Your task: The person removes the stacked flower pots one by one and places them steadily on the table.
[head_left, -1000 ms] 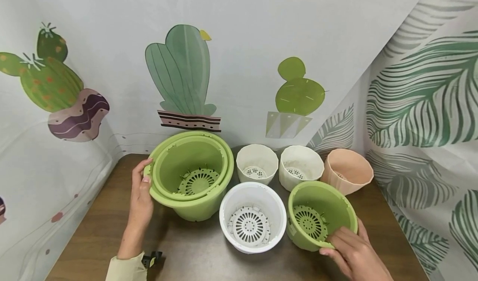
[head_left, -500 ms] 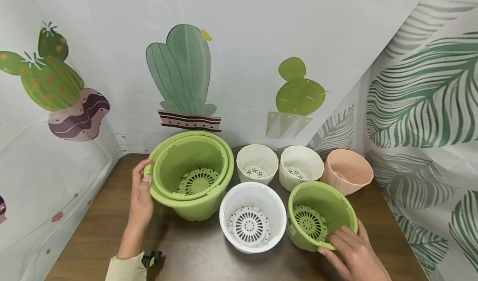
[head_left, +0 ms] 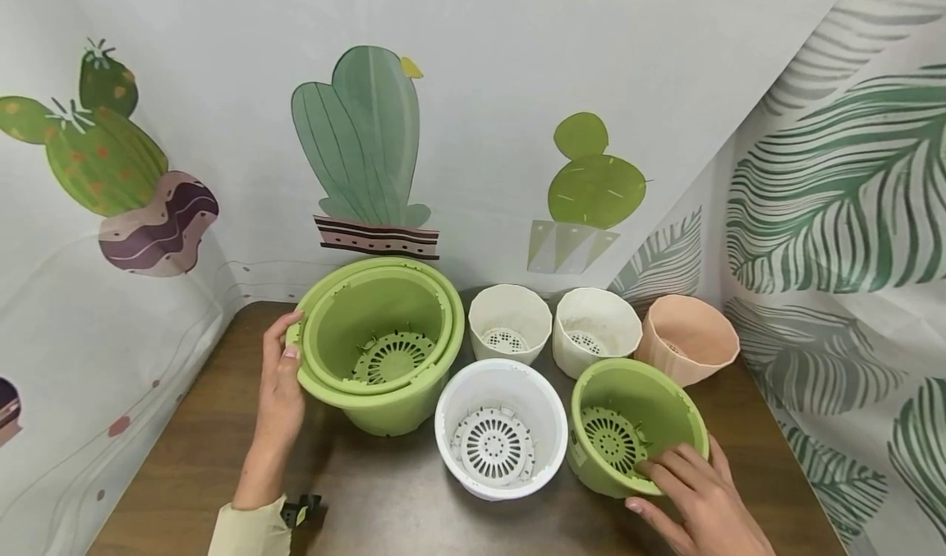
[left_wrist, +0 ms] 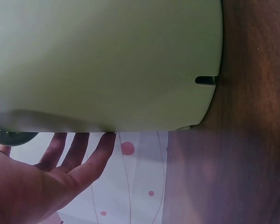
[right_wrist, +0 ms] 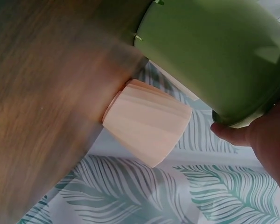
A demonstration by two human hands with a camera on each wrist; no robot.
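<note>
At the left of the head view stands a large green flowerpot (head_left: 392,419) with another green pot (head_left: 378,310) nested inside it. My left hand (head_left: 283,392) grips the large pot at its left rim, thumb on top. In the left wrist view, fingertips touch the edge of its green wall (left_wrist: 107,70). My right hand (head_left: 698,494) holds a smaller green flowerpot (head_left: 665,412) at its near right rim. Several fingers reach over the rim inside, and the thumb lies outside, slightly off it. Between the green pots stands a white pot (head_left: 501,486) with a slotted bottom.
Along the back stand two cream pots (head_left: 510,305) (head_left: 591,318) and a peach pot (head_left: 691,334). All are on a brown wooden table (head_left: 369,507). Behind hangs a white backdrop (head_left: 488,63) printed with cacti and leaves. The wrist strap buckle (head_left: 306,508) shows at the left sleeve.
My right thumb has come slightly away from the rim, and the fingertips inside have shifted a little further into the smaller green pot. The pots and my left hand have stayed put.
</note>
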